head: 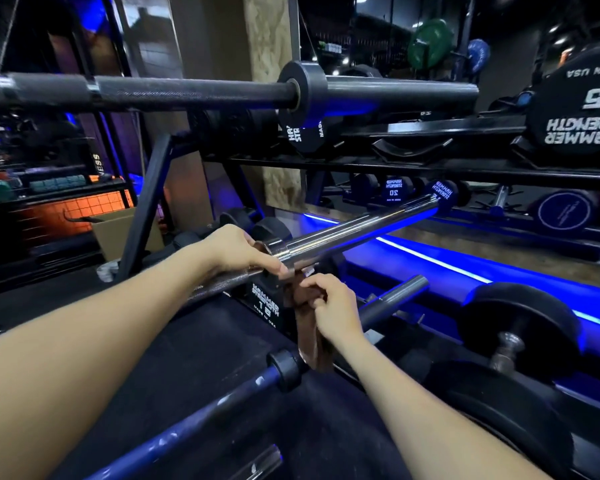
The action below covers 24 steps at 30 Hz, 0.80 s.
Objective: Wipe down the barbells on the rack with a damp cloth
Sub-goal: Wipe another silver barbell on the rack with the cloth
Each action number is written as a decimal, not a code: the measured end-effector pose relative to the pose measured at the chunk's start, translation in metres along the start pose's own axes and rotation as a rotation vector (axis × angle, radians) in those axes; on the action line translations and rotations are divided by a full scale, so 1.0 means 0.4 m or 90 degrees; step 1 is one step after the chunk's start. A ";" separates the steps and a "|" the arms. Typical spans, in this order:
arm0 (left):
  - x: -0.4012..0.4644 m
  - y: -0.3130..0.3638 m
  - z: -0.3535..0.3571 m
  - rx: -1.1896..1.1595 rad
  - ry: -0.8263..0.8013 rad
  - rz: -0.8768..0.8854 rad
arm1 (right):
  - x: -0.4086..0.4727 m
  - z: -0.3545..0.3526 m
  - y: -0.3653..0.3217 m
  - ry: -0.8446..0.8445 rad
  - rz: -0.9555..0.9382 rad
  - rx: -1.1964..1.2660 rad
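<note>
Left hand [240, 250] reaches in palm-down, fingers curled over the collar of the chrome barbell [354, 227], pinching the top of the brown cloth [305, 317] against it. Right hand [333, 308] sits just below, fingers curled, gripping the cloth hanging under the bar.

dim gym room; blue strip light [465, 268] along the floor, orange-lit wire grid [73, 209] at left, pale pillar [274, 46] behind.
</note>
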<state>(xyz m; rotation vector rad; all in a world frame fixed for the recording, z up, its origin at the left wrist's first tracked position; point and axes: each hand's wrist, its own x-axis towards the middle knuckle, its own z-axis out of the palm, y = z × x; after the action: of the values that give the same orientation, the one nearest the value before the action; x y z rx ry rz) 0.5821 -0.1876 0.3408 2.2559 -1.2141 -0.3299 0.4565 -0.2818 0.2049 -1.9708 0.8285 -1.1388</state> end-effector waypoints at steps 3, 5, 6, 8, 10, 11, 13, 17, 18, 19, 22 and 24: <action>-0.004 0.000 0.007 0.098 0.004 0.028 | -0.002 -0.050 0.019 0.049 0.042 0.013; -0.019 0.005 0.026 0.265 0.061 0.067 | 0.015 -0.085 0.027 0.128 0.106 0.059; -0.030 0.008 0.038 0.327 0.094 0.094 | 0.031 -0.094 0.027 0.153 0.144 0.081; -0.042 0.009 0.060 0.383 0.136 0.133 | 0.059 -0.096 0.010 0.162 0.195 0.090; -0.040 0.003 0.068 0.356 0.157 0.141 | 0.059 -0.076 -0.022 0.151 0.206 0.064; -0.039 0.001 0.067 0.341 0.164 0.142 | 0.050 -0.063 -0.037 0.134 0.195 0.047; -0.035 0.001 0.064 0.345 0.176 0.151 | 0.018 -0.037 -0.067 0.080 0.146 -0.009; -0.034 0.000 0.067 0.359 0.194 0.154 | -0.019 -0.040 -0.098 -0.033 0.037 -0.133; -0.033 -0.001 0.067 0.357 0.193 0.152 | -0.022 -0.057 -0.097 -0.044 0.017 -0.156; -0.033 -0.002 0.065 0.356 0.192 0.152 | -0.025 -0.076 -0.094 -0.040 0.007 -0.168; -0.030 -0.004 0.061 0.346 0.188 0.157 | -0.002 -0.128 -0.088 0.083 0.054 -0.106; -0.029 -0.007 0.063 0.329 0.186 0.163 | 0.029 -0.125 -0.096 0.143 0.073 -0.048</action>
<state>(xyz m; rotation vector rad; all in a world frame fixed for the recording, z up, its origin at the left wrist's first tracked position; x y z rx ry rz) 0.5659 -0.1857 0.3181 2.4050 -1.5288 0.4461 0.4232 -0.2827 0.2597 -1.8509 1.1006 -1.2923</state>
